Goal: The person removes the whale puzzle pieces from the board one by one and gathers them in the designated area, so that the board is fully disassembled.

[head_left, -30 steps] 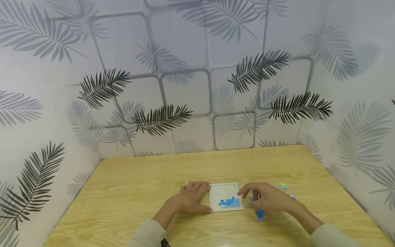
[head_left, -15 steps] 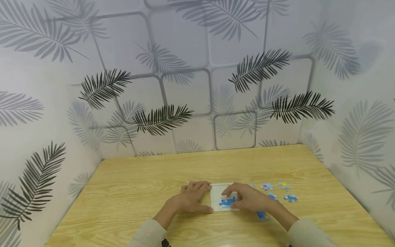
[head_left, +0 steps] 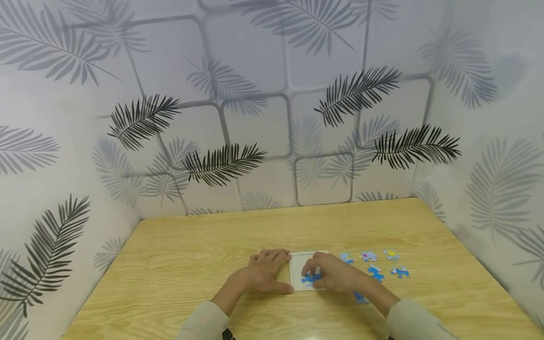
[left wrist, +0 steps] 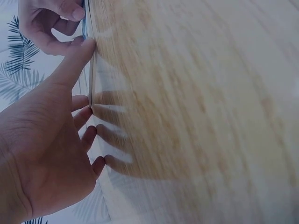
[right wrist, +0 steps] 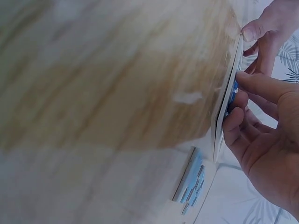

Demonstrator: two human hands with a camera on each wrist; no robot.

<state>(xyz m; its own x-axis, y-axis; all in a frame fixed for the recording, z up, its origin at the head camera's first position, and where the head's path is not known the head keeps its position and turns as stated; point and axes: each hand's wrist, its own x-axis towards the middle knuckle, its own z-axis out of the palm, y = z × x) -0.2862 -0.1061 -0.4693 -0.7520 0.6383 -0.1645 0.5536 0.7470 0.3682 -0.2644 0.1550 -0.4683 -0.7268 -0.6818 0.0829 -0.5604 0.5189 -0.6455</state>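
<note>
A white puzzle tray [head_left: 296,263] lies flat on the wooden table, with blue jigsaw pieces in its lower part. My left hand [head_left: 265,274] rests at the tray's left side, thumb at the near corner and forefinger at the far one. Its fingers are spread and touch the edge. Over the tray, my right hand [head_left: 337,274] has its thumb and fingers bent round a blue jigsaw piece [head_left: 311,278]. In the right wrist view the blue piece [right wrist: 233,91] shows between thumb and fingertips, low against the tray. My right hand hides the tray's right part.
Several loose jigsaw pieces lie right of the tray, among them one with a yellow sun [head_left: 391,255], one with a pink swirl [head_left: 369,256] and a blue one [head_left: 376,273]. Another blue piece [head_left: 361,297] is partly under my right forearm. A leaf-patterned wall [head_left: 263,179] stands behind the table.
My right hand has moved left from beside the tray to over its lower part, uncovering loose pieces on the right. My left hand has stayed at the tray's left edge.
</note>
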